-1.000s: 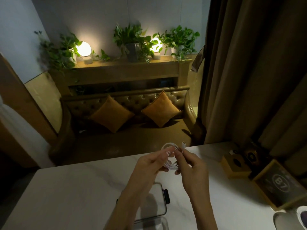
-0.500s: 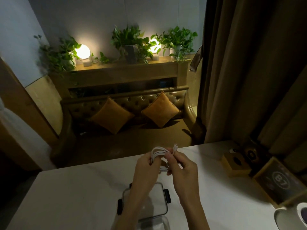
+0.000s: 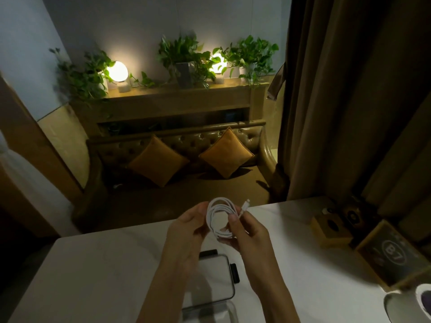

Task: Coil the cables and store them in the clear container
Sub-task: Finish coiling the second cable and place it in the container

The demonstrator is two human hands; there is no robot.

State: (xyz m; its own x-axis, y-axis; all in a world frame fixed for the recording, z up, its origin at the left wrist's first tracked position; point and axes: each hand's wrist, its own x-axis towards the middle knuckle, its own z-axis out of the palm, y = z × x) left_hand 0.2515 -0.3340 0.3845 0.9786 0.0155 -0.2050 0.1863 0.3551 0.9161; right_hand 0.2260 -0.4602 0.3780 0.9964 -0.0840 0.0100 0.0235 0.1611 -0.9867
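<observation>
A white cable (image 3: 220, 220) wound into a round coil hangs in the air above the far part of the white table (image 3: 93, 271). My left hand (image 3: 186, 227) grips the coil's left side and my right hand (image 3: 247, 231) pinches its right side, with the plug end sticking up past my fingers. Below my forearms lies a clear lid with black clips (image 3: 219, 278), and the rim of the clear container (image 3: 210, 311) shows at the bottom edge. What the container holds is hidden.
At the right stand small wooden boxes (image 3: 331, 229), a framed sign marked B7 (image 3: 394, 255) and a white cup (image 3: 410, 304). Beyond the table's far edge are a leather sofa with orange cushions (image 3: 161, 159), plants, two lamps and a heavy curtain (image 3: 349, 101).
The coil has turned to face me and looks rounder and fuller. Both hands have stayed above the lid, with the plug end now standing free at the upper right.
</observation>
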